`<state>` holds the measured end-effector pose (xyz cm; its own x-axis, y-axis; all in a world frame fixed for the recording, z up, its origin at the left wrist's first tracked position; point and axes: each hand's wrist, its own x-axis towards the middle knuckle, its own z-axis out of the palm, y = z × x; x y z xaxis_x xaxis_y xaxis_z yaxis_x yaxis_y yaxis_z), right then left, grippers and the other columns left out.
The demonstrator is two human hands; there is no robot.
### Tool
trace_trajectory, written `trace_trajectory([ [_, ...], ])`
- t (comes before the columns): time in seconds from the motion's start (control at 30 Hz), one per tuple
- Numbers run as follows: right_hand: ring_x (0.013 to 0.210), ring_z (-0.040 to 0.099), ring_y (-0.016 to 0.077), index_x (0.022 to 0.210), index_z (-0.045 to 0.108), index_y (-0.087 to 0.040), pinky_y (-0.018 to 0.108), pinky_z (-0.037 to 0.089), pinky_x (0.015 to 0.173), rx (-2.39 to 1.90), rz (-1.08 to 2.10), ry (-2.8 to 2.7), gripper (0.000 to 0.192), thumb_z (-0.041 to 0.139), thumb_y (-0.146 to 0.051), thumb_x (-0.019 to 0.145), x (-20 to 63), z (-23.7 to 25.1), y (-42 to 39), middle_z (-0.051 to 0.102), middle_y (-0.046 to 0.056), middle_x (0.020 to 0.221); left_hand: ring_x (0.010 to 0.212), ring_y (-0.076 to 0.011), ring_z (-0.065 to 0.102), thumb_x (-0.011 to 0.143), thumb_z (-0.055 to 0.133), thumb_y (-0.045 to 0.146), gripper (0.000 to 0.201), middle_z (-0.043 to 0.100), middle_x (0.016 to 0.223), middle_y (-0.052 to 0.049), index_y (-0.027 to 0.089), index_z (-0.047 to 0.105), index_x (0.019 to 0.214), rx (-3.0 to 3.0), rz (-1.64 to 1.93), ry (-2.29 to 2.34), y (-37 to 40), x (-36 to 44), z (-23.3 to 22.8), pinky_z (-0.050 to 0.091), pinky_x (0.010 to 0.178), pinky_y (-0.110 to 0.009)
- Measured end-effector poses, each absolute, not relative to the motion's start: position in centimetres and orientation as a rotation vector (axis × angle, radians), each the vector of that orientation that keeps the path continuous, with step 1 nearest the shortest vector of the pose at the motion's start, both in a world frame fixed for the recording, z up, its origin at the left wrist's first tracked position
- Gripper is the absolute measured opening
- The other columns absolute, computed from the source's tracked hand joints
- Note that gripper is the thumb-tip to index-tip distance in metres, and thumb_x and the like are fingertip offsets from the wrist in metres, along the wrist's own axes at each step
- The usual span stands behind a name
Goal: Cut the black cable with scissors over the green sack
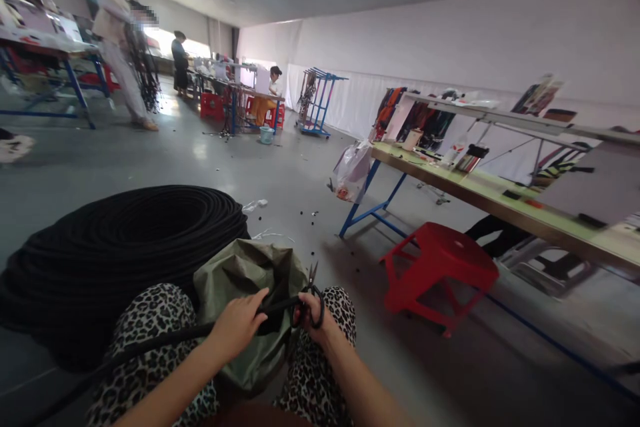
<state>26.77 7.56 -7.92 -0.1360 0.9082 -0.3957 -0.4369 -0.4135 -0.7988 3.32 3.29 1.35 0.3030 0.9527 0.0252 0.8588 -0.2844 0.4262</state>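
Leopard-print knees (150, 320) nearest, green sack (250, 293) between them, mouth open. Left hand (237, 327) fingers closed round black cord (165, 341), which runs from near left across lap to right hand (313, 312). Right hand fingers through handles of black scissors (313, 290), blades pointing up, just beside cord end. Large coil of black cord (125, 247) on floor, left, touching sack. Red stool (440, 267) right, well apart. Long green table (500, 197) far right. Other people at far tables.
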Motion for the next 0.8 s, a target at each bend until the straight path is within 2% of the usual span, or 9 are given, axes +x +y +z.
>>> trace_trajectory([
  [0.1, 0.048, 0.053, 0.012, 0.071, 0.059, -0.019, 0.024, 0.044, 0.045, -1.237, 1.663, -0.645, 0.049, 0.089, -0.056, 0.061, 26.3, -7.8, 7.3, 0.06, -0.001, 0.056, 0.12, -0.0269, 0.077, 0.103, 0.044, 0.02, 0.046, 0.08, 0.134, -0.009, 0.025, 0.069, 0.141, 2.139, 0.238, 1.681, 3.2, 4.2, -0.8, 0.06, 0.103, -0.041],
  [0.3, 0.046, 0.055, 0.0115, 0.073, 0.062, -0.017, 0.024, 0.041, 0.046, -1.406, 1.602, -0.864, 0.066, 0.087, -0.077, 0.06, 26.6, -8.8, 5.0, 0.063, 0.0, 0.06, 0.128, -0.0242, 0.074, 0.105, 0.041, 0.018, 0.043, 0.075, 0.143, -0.009, 0.024, 0.07, 0.137, 2.0, 0.423, 1.879, 4.4, 1.3, -2.1, 0.058, 0.109, -0.038],
  [0.6, 0.048, 0.053, 0.0127, 0.068, 0.06, -0.02, 0.025, 0.038, 0.048, -1.49, 1.682, -1.105, 0.049, 0.085, -0.061, 0.076, 26.1, -9.2, 3.9, 0.058, -0.002, 0.056, 0.131, -0.0221, 0.072, 0.104, 0.042, 0.016, 0.044, 0.075, 0.143, -0.01, 0.023, 0.068, 0.139, 1.974, 0.341, 1.942, 3.4, 1.3, -2.0, 0.055, 0.109, -0.034],
  [0.7, 0.048, 0.052, 0.0128, 0.069, 0.059, -0.021, 0.025, 0.035, 0.048, -1.426, 1.734, -1.106, 0.049, 0.091, -0.058, 0.071, 25.7, -9.5, 3.5, 0.057, -0.003, 0.056, 0.132, -0.022, 0.071, 0.106, 0.039, 0.017, 0.049, 0.072, 0.146, -0.011, 0.024, 0.062, 0.149, 2.006, 0.29, 1.959, 2.9, 1.5, -1.7, 0.054, 0.109, -0.033],
  [0.8, 0.048, 0.05, 0.0118, 0.068, 0.06, -0.02, 0.024, 0.035, 0.048, -1.402, 1.725, -1.123, 0.054, 0.093, -0.063, 0.067, 25.2, -9.9, 2.9, 0.056, -0.004, 0.055, 0.123, -0.0229, 0.075, 0.108, 0.037, 0.022, 0.051, 0.075, 0.138, -0.011, 0.026, 0.059, 0.153, 2.033, 0.199, 1.944, 2.6, 1.8, -1.4, 0.056, 0.102, -0.033],
])
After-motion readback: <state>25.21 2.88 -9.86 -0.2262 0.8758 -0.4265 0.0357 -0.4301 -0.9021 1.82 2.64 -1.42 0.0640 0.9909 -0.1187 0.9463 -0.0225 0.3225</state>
